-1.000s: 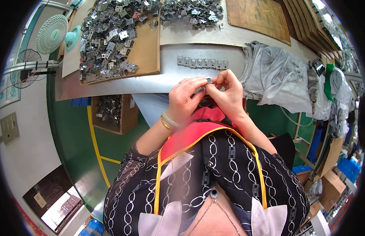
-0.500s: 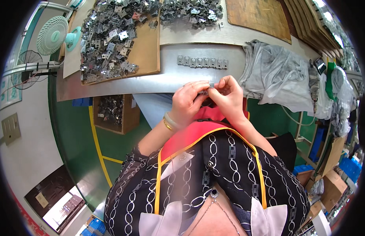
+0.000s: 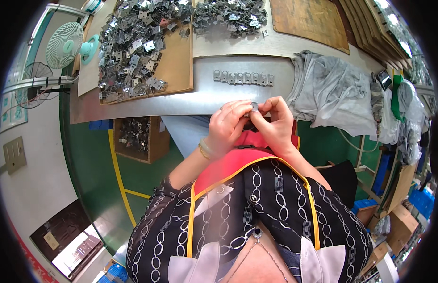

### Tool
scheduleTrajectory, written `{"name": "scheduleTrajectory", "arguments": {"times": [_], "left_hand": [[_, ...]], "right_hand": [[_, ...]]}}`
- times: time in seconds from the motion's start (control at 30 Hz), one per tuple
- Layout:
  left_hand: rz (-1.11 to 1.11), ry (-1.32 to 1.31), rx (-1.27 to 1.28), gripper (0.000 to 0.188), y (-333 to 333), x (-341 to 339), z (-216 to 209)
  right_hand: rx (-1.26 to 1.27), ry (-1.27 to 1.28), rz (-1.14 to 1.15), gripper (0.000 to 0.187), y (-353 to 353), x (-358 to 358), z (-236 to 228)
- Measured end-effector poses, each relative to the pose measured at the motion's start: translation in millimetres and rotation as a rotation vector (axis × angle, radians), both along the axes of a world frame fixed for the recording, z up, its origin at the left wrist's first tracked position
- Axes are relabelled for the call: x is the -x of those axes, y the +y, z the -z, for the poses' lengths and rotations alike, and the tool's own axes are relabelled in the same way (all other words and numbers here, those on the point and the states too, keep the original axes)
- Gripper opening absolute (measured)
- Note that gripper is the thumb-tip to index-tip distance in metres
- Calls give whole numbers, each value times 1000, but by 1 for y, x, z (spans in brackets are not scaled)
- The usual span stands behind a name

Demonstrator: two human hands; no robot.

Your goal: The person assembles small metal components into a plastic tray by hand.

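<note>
Both my hands meet just in front of the table's near edge. A small grey metal plate [image 3: 254, 107] is pinched between them. My left hand [image 3: 227, 123] grips it from the left with bent fingers. On the other side, my right hand [image 3: 275, 121] holds it between thumb and forefinger. The lower part of the piece is hidden by my fingers. Beyond my hands, a row of several joined-looking small metal parts [image 3: 244, 78] lies on the shiny metal tabletop [image 3: 181, 104].
A large heap of metal plates [image 3: 134, 52] covers a board at the left, with another heap [image 3: 233, 18] behind. Grey cloth [image 3: 329, 87] lies at the right. A green fan [image 3: 65, 45] stands far left. Below the table is a box of metal pieces [image 3: 155, 141].
The metal plate has turned between my fingers, so more of its flat face shows. My hands stay close together in nearly the same place.
</note>
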State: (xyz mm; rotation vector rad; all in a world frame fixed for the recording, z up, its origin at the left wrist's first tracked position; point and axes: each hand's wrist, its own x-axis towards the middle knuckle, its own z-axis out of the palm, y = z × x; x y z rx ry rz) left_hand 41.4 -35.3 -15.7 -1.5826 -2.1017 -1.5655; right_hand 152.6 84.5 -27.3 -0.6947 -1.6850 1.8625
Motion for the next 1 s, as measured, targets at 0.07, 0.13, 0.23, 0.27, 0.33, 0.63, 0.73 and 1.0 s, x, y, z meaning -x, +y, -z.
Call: {"name": "scheduleTrajectory", "arguments": {"times": [0.07,0.13,0.23,0.27,0.33,0.63,0.73,1.0], "left_hand": [[9,0,-8,33,-1,-1,2],[18,4,-20,33,1,2,4],[30,15,-21,36,-4,4,4],[34,15,-25,36,-4,6,5],[50,32,-50,36,-4,5,6],[63,-48,-75,35,-8,0,4],[39,-53,-99,33,-4,-4,8],[1,8,-102,31,-2,-4,11]], "right_hand": [[-125,-4,11,28,2,-1,12],[-327,91,-14,28,4,-4,17],[-79,-60,-34,28,3,0,1],[-32,-152,-39,30,5,1,-2],[-99,-140,-33,38,6,-2,9],[-508,-103,-65,21,10,-4,0],[-389,-113,-56,20,5,-8,11],[-544,-76,24,17,0,-5,-2]]}}
